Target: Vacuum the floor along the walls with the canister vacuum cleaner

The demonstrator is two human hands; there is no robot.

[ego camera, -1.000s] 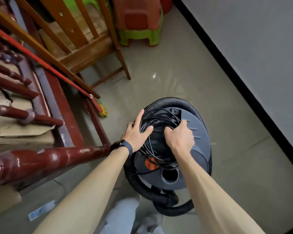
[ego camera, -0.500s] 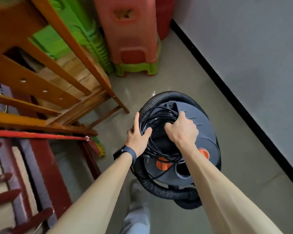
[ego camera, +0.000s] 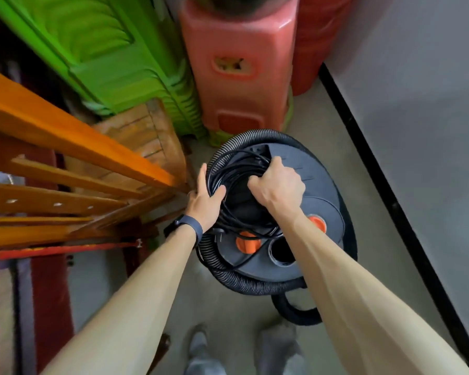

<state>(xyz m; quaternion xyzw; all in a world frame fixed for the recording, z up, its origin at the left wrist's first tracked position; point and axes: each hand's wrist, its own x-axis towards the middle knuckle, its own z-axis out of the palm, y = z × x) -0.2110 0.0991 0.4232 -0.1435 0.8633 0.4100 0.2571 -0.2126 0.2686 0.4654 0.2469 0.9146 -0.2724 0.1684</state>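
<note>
Canister vacuum sits on the floor beside the wall, directly under both hands. Cord coil lies flat on the lid: left hand pinches its left side, right hand is clenched on its right side.

A: We log the canister vacuum: round, dark grey lid, two orange caps, upright on the floor near the wall.
B: We see its ribbed black hose looped round the body, and the black cord coiled on top.

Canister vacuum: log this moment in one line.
left hand holds power cord | right hand grips power cord | canister vacuum cleaner hose coiled
</note>
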